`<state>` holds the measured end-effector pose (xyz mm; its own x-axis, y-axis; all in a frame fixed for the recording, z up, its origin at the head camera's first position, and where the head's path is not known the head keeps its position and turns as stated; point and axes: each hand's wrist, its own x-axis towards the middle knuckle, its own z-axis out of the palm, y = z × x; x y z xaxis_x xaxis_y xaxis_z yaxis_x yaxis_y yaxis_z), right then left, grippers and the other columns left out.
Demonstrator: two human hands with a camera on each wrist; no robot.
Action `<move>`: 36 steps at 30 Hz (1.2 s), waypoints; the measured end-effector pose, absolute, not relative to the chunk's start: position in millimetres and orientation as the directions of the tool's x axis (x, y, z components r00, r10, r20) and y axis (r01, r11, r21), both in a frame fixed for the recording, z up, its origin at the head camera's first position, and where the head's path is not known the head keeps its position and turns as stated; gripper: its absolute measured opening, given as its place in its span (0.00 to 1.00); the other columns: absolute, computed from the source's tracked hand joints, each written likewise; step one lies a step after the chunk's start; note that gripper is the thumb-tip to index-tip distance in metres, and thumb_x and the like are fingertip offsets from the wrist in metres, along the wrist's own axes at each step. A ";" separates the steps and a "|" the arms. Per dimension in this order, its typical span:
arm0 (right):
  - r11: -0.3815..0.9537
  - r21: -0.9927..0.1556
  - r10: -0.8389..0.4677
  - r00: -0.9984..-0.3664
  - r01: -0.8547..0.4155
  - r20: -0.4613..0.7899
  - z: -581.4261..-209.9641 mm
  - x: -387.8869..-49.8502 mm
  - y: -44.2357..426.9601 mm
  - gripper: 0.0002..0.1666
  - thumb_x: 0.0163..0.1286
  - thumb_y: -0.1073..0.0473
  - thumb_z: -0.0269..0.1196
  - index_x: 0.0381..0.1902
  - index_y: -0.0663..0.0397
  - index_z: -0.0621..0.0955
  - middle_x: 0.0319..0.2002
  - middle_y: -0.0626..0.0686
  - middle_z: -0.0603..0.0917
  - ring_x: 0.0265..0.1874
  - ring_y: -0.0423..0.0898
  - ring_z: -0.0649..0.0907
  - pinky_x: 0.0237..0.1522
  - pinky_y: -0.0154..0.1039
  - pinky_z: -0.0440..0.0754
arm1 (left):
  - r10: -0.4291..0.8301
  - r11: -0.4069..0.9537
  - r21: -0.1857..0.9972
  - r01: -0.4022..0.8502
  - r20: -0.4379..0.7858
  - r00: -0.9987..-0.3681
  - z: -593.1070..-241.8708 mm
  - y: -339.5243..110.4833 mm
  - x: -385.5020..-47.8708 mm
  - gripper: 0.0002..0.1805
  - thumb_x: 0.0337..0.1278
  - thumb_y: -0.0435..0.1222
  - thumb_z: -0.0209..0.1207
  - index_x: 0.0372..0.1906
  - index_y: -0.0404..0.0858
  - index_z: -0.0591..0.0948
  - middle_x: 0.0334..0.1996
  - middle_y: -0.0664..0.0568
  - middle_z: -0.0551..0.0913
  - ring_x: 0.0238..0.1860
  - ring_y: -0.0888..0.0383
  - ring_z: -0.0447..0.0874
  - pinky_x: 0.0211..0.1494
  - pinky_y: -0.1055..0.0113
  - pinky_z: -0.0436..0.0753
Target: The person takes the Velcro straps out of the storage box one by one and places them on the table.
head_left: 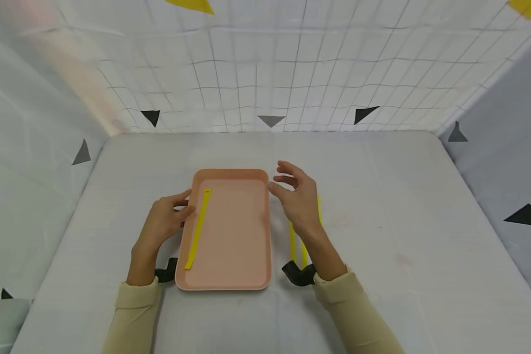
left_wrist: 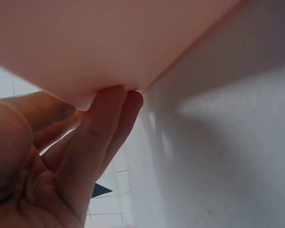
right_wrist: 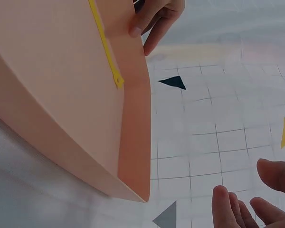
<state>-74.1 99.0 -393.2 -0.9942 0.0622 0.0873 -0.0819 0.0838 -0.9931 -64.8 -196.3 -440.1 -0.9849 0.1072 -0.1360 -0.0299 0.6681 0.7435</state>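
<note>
A pink rectangular tray (head_left: 230, 231) stands on the white table. One yellow strap (head_left: 198, 228) with a wider slotted end lies lengthwise in it, along the left side. My left hand (head_left: 163, 221) grips the tray's left rim; in the left wrist view, its fingers (left_wrist: 102, 123) press the underside. Just off the upper right rim, my right hand (head_left: 298, 196) is raised with fingers spread and nothing between them. Its fingertips (right_wrist: 220, 197) stand apart from the tray in the right wrist view. More yellow straps (head_left: 293, 243) lie on the table, partly hidden by my right forearm.
A black wrist camera (head_left: 298, 274) sits at my right wrist, another (head_left: 168, 270) at my left. White table surface (head_left: 402, 236) extends right of the straps. Behind the table hangs a white grid-lined sheet (head_left: 265, 73) with dark and yellow triangles.
</note>
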 end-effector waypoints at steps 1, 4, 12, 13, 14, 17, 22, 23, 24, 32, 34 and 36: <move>0.079 -0.993 0.060 -0.994 -0.085 0.090 -393.4 -74.1 98.7 0.29 0.64 0.71 0.66 0.64 0.61 0.77 0.54 0.56 0.79 0.51 0.55 0.81 0.42 0.32 0.83 | 0.108 0.670 0.742 -0.028 -0.135 -0.985 -440.0 -196.1 -64.9 0.30 0.70 0.35 0.58 0.73 0.35 0.65 0.55 0.32 0.79 0.43 0.46 0.87 0.37 0.63 0.86; 0.060 -0.994 0.051 -0.994 -0.094 0.097 -393.7 -74.3 96.9 0.28 0.64 0.71 0.66 0.63 0.62 0.78 0.54 0.57 0.80 0.51 0.57 0.81 0.40 0.32 0.83 | 0.112 0.671 0.741 -0.023 -0.131 -0.985 -439.9 -196.1 -64.6 0.30 0.70 0.35 0.58 0.73 0.34 0.66 0.55 0.32 0.79 0.42 0.46 0.88 0.36 0.63 0.86; -0.001 -0.996 0.027 -0.996 -0.090 0.090 -394.2 -74.6 90.0 0.27 0.61 0.73 0.67 0.60 0.64 0.79 0.53 0.58 0.81 0.50 0.59 0.81 0.39 0.32 0.83 | 0.106 0.651 0.758 -0.036 -0.138 -0.985 -441.4 -194.3 -64.9 0.30 0.70 0.34 0.59 0.73 0.35 0.66 0.55 0.32 0.80 0.42 0.46 0.88 0.37 0.62 0.87; 0.001 -0.996 0.026 -0.996 -0.091 0.091 -394.2 -74.7 89.3 0.26 0.61 0.73 0.67 0.59 0.64 0.80 0.53 0.58 0.81 0.50 0.59 0.81 0.39 0.32 0.83 | 0.105 0.649 0.760 -0.040 -0.142 -0.984 -441.8 -194.3 -65.0 0.30 0.69 0.34 0.59 0.73 0.36 0.66 0.56 0.33 0.79 0.42 0.46 0.88 0.38 0.62 0.87; 0.004 -0.996 0.023 -0.996 -0.089 0.090 -394.1 -75.0 88.5 0.26 0.61 0.73 0.67 0.59 0.64 0.80 0.53 0.58 0.81 0.51 0.59 0.81 0.38 0.31 0.82 | 0.105 0.648 0.761 -0.041 -0.143 -0.984 -441.9 -194.3 -65.1 0.30 0.69 0.34 0.59 0.73 0.36 0.66 0.56 0.32 0.79 0.42 0.46 0.88 0.38 0.62 0.87; 0.014 -0.996 0.015 -0.996 -0.087 0.087 -392.9 -75.2 85.9 0.24 0.62 0.72 0.68 0.57 0.63 0.81 0.54 0.57 0.82 0.51 0.57 0.81 0.38 0.32 0.82 | 0.103 0.645 0.763 -0.040 -0.139 -0.985 -442.0 -194.8 -64.7 0.30 0.70 0.34 0.59 0.73 0.36 0.66 0.56 0.32 0.79 0.41 0.46 0.88 0.37 0.62 0.87; 0.029 -0.997 0.007 -0.997 -0.074 0.074 -392.9 -76.3 82.0 0.23 0.62 0.71 0.68 0.57 0.63 0.82 0.54 0.56 0.82 0.50 0.55 0.81 0.37 0.33 0.81 | 0.115 0.637 0.770 -0.025 -0.127 -0.985 -441.6 -196.1 -64.1 0.30 0.70 0.33 0.58 0.73 0.34 0.66 0.55 0.31 0.79 0.41 0.45 0.88 0.36 0.63 0.87; 0.027 -0.997 0.005 -0.997 -0.073 0.073 -393.1 -76.5 81.5 0.23 0.62 0.71 0.67 0.57 0.63 0.82 0.54 0.56 0.82 0.50 0.54 0.81 0.38 0.33 0.81 | 0.115 0.639 0.769 -0.022 -0.124 -0.986 -441.6 -196.2 -64.1 0.30 0.69 0.32 0.58 0.73 0.34 0.66 0.55 0.31 0.79 0.40 0.45 0.88 0.35 0.63 0.87; 0.028 -0.997 0.000 -0.997 -0.074 0.074 -393.5 -76.9 80.9 0.23 0.62 0.71 0.67 0.57 0.63 0.82 0.54 0.56 0.82 0.51 0.55 0.81 0.38 0.34 0.81 | 0.116 0.641 0.767 -0.019 -0.121 -0.986 -441.5 -196.3 -64.1 0.30 0.69 0.32 0.58 0.73 0.34 0.66 0.55 0.31 0.79 0.40 0.45 0.88 0.35 0.63 0.87; 0.035 -0.997 -0.010 -0.997 -0.071 0.071 -395.0 -78.6 76.7 0.23 0.61 0.71 0.67 0.56 0.63 0.82 0.53 0.57 0.83 0.49 0.52 0.81 0.39 0.35 0.81 | 0.106 0.658 0.752 -0.033 -0.136 -0.985 -439.1 -195.3 -64.7 0.30 0.69 0.32 0.59 0.73 0.34 0.65 0.56 0.30 0.78 0.41 0.44 0.88 0.36 0.62 0.87; 0.033 -0.997 -0.011 -0.997 -0.070 0.070 -395.4 -78.8 75.9 0.23 0.61 0.72 0.67 0.56 0.65 0.82 0.53 0.57 0.83 0.49 0.53 0.81 0.39 0.34 0.81 | 0.105 0.657 0.753 -0.039 -0.142 -0.984 -439.6 -194.7 -64.9 0.30 0.69 0.32 0.58 0.73 0.35 0.65 0.56 0.31 0.79 0.42 0.44 0.87 0.37 0.62 0.87; 0.031 -0.997 -0.012 -0.998 -0.069 0.069 -396.1 -79.2 74.9 0.23 0.61 0.72 0.67 0.56 0.65 0.82 0.53 0.57 0.83 0.49 0.53 0.81 0.38 0.34 0.81 | 0.101 0.661 0.749 -0.042 -0.144 -0.984 -440.5 -194.3 -65.1 0.31 0.69 0.32 0.58 0.73 0.35 0.65 0.56 0.32 0.79 0.43 0.43 0.87 0.37 0.62 0.87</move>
